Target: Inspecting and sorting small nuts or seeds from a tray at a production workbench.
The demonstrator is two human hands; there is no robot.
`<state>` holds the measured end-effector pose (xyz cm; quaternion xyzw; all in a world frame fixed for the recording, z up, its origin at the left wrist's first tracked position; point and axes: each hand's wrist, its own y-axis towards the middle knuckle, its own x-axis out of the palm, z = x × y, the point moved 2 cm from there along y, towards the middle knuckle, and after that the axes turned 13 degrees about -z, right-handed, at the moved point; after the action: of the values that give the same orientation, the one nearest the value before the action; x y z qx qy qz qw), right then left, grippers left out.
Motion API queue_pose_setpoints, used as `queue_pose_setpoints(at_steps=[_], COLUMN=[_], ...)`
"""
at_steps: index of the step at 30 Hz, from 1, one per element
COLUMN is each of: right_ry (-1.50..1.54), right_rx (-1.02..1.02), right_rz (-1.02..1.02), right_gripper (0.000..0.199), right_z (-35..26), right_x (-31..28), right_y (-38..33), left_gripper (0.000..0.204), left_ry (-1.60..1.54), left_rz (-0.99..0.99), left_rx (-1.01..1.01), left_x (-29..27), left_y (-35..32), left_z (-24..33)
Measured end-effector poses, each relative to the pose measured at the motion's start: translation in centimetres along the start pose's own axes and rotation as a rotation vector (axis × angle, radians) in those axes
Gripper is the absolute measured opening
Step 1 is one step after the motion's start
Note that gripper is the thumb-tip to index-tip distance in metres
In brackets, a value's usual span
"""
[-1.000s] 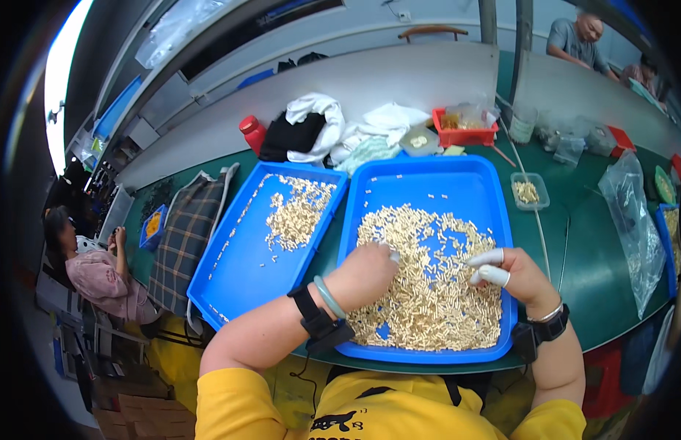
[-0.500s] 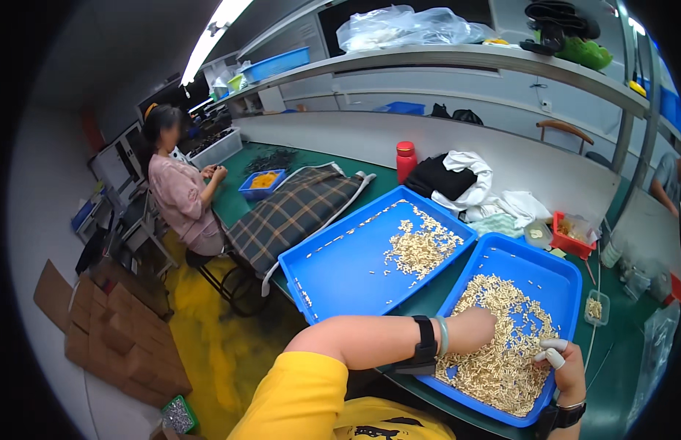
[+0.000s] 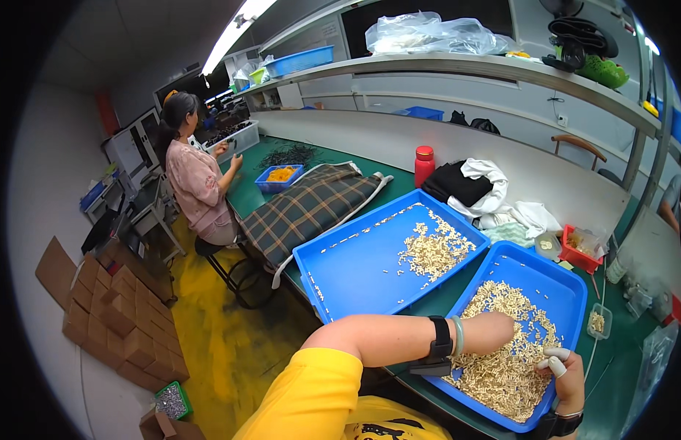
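Observation:
In a deep blue tray (image 3: 575,293) lies a thick layer of small gold-coloured cylindrical pieces (image 3: 502,385). Over the middle of that pile is my left hand (image 3: 493,331), back upward; its fingers point down and are hidden. My right hand (image 3: 566,374) is at the tray's right side, white covers on two fingertips. Thumb and fingers there are bent together beside the pieces, and whatever lies between them is too small to make out. A second blue tray (image 3: 348,271), to the left, holds a smaller heap of similar pieces (image 3: 436,253) at its right end.
A folded plaid cloth (image 3: 304,209), a red bottle (image 3: 424,166), bundled clothes (image 3: 469,185), a red bin (image 3: 580,249) and a small clear box (image 3: 599,321) lie on the green table. At the far left sits another person (image 3: 197,169). Stacked cartons (image 3: 124,323) stand on the floor.
My left hand has moved slightly right over the pile. My right hand stays at the tray's right side. The other person's head has turned away, and the whole view has shifted a little.

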<state>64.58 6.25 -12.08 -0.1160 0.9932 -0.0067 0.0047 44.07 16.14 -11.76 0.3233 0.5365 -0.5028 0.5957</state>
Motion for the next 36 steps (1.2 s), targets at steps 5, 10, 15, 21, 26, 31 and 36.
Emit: queue_pose_setpoints(at_steps=[5, 10, 15, 21, 26, 31, 36], right_ry=[0.006, 0.025, -0.026, -0.036, 0.0, -0.034, -0.03], right_rx=[-0.019, -0.02, -0.026, -0.038, -0.031, -0.031, -0.025], right_rz=[0.017, 0.022, 0.008, 0.004, 0.002, 0.005, -0.007], right_gripper=[0.018, 0.018, 0.019, 0.02, 0.019, 0.018, 0.018], right_z=[0.2, 0.8, 0.5, 0.7, 0.6, 0.3, 0.3], right_x=[0.0, -0.3, -0.3, -0.5, -0.4, 0.0, -0.1], right_y=[-0.1, 0.1, 0.2, 0.3, 0.1, -0.1, 0.2], left_gripper=[0.012, 0.01, 0.009, 0.012, 0.011, 0.012, 0.012], left_ry=[-0.21, 0.061, 0.178, 0.37, 0.359, 0.275, 0.185], left_rz=[0.1, 0.329, 0.018, -0.194, -0.178, -0.301, -0.378], left_rx=[0.097, 0.143, 0.017, 0.04, 0.033, 0.103, 0.086], left_x=[0.8, 1.7, 1.1, 1.8, 1.9, 0.7, 0.2], left_y=[1.3, 0.0, -0.1, 0.6, 0.2, 0.2, -1.3], left_z=[1.3, 1.9, 2.5, 3.5, 3.8, 3.9, 4.1])
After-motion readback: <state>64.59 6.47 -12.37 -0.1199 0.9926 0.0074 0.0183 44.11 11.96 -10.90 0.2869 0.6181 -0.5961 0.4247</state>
